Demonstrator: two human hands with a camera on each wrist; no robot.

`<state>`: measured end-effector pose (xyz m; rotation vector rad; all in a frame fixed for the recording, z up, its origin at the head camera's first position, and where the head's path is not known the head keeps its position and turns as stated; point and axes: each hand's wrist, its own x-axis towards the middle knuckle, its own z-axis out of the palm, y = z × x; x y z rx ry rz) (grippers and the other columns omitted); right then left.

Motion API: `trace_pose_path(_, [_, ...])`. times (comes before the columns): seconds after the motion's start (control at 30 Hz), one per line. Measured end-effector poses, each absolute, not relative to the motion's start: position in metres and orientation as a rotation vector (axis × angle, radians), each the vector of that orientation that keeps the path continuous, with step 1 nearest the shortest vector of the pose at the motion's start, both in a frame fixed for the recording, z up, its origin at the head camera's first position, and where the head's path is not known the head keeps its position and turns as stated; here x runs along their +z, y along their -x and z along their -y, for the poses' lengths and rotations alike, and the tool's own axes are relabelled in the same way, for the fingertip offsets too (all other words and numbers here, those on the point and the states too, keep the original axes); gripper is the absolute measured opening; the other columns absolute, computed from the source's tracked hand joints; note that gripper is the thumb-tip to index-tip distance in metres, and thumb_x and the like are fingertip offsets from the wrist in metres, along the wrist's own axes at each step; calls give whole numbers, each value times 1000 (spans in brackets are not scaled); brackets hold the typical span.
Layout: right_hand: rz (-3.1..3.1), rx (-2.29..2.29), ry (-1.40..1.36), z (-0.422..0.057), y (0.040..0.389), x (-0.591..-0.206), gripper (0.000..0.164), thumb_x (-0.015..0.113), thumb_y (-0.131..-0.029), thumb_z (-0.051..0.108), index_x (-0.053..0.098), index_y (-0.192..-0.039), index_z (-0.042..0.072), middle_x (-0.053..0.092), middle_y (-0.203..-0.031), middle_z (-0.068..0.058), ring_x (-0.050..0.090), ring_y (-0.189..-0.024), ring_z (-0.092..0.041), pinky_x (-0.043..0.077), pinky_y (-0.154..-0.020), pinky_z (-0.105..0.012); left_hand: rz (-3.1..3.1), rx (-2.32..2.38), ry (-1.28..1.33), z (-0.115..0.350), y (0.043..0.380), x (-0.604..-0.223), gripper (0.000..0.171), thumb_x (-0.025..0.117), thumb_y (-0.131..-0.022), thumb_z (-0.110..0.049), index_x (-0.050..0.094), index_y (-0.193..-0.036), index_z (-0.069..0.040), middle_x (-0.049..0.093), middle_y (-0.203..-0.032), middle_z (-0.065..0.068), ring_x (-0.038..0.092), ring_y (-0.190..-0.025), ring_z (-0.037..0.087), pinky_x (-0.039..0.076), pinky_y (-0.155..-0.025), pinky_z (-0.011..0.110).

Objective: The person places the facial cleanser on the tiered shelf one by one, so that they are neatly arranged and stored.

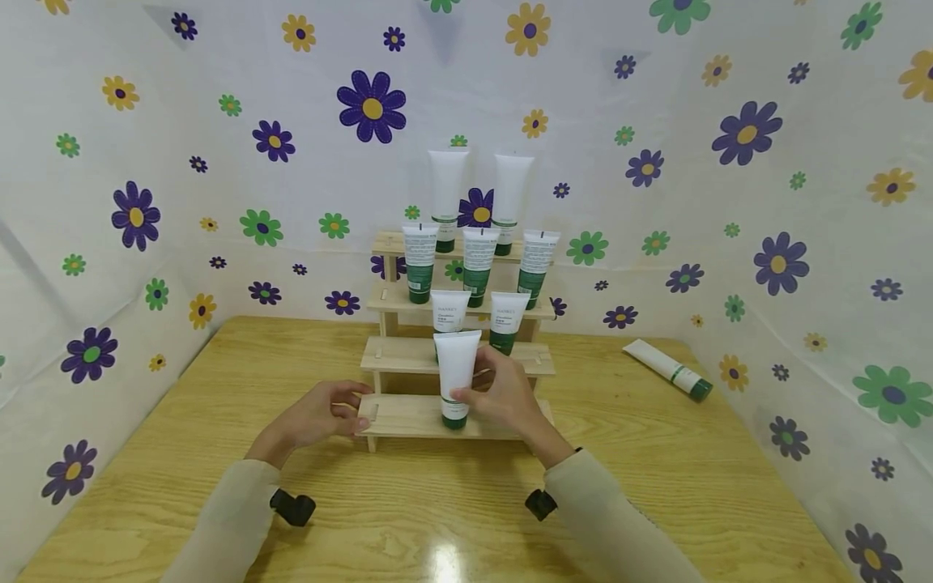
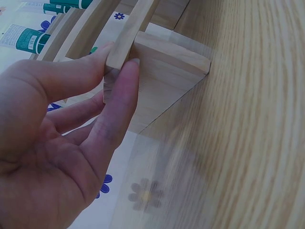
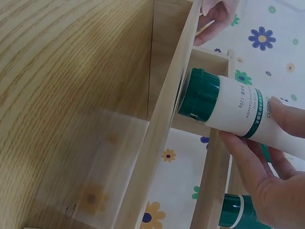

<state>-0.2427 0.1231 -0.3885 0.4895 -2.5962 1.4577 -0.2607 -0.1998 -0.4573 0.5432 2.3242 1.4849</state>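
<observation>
My right hand (image 1: 506, 397) grips a white cleanser tube (image 1: 457, 364) with a green cap, thumb on its front. The tube stands cap down at the lowest step of a tiered wooden stand (image 1: 408, 414); in the right wrist view its green cap (image 3: 200, 95) is at the board, and whether it bears fully on it I cannot tell. At the left end of that same step, my left hand (image 1: 321, 417) pinches the board's end (image 2: 121, 52) between thumb and fingers. Two tubes (image 1: 508, 320) stand on the step behind, one partly hidden by the held tube.
Three tubes (image 1: 477, 263) stand on the third step and two larger ones (image 1: 513, 194) on the top step. Another tube (image 1: 666, 368) lies on its side on the wooden table (image 1: 656, 486) at the right. Flower-patterned cloth (image 1: 291, 186) encloses the back and sides.
</observation>
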Motion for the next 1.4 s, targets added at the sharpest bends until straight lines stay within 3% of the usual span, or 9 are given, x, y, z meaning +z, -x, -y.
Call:
trace_pose_path(0.5, [2576,1489,-503,-120,241,-393,45,87,-81,4,65,-120,-1,73,-109,-17,73,-97,-31,62,-90,-49,-2304,1498,-548,199,259,-458,67,77,-94,-18,45,-148,7,63,-121,25,70,-96,23,66,-80,37])
trace_pose_path(0.87, [2552,1456,-539,-115,239,-394,47,89,-80,6,65,-119,0,74,-109,-16,74,-98,-30,64,-88,-41,-2300,1500,-539,199,260,-458,67,77,-94,-19,45,-148,6,63,-121,24,70,-97,23,65,-82,36])
trace_pose_path(1.4, [2541,1430,-540,-112,236,-398,43,89,-80,10,64,-114,2,73,-110,-16,74,-100,-31,63,-88,-41,-2316,1484,-532,198,261,-457,64,76,-95,-17,47,-147,5,64,-123,25,70,-98,23,65,-82,36])
